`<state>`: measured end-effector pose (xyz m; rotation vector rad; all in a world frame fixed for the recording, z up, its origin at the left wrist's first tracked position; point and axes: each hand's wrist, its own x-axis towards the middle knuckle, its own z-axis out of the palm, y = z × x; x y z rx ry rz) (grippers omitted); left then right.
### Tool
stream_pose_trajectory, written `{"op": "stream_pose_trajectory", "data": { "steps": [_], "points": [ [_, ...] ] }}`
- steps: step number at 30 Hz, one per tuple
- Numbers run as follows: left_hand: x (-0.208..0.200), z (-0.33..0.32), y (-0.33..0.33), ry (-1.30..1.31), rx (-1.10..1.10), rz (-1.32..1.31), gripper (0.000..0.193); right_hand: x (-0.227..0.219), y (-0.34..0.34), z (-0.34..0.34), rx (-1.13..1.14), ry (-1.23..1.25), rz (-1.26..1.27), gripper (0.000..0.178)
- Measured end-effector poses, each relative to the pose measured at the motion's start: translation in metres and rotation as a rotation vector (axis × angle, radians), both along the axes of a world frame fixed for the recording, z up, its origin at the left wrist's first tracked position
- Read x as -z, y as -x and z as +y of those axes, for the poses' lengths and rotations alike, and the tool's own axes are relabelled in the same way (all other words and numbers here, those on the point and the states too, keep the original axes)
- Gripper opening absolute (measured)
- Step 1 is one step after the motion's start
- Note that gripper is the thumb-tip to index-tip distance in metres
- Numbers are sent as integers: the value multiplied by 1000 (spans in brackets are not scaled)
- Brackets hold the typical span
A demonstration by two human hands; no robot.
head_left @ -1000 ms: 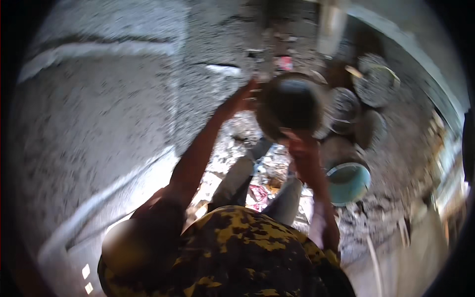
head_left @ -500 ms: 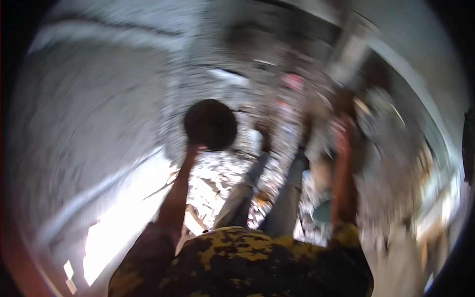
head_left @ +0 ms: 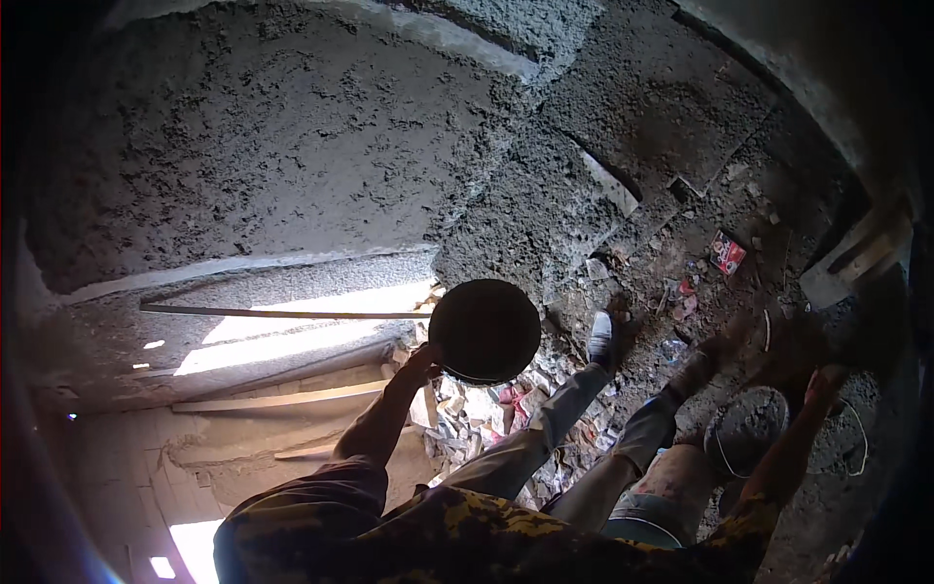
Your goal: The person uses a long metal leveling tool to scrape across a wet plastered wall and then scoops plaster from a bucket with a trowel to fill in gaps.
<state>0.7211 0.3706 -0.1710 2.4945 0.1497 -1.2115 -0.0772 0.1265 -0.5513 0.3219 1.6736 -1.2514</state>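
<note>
head view, left hand gripping dark bucket, right hand, grip unclear

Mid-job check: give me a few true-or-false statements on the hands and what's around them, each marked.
1. The left hand holds the dark round bucket. True.
2. The right hand grips that same bucket. False: the right hand is well apart from it, off to the right.
3. A red packet lies on the littered floor. True.
4. The person's shirt is plain white. False: the shirt has a dark and yellow camouflage pattern.
5. A long thin strip extends to the left of the bucket. True.
</note>
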Motion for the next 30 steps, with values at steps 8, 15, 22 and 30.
{"op": "stream_pose_trajectory", "data": {
  "steps": [8, 15, 22, 30],
  "points": [
    [-23, -8, -4, 364, 298, 16, 6, -106, -53, 73, 55, 98, -173, 35],
    [-33, -40, 33, 495, 1166, -298, 8, -387, -197, 116, -225, 20, -325, 20],
    [22, 25, 9, 677, -670, 491, 15, -368, -349, 46, -1398, -69, 329, 44],
    [46, 3, -43, 410, 339, -199, 21, -317, -585, -100, -1974, 527, 846, 32]
  ]
}}
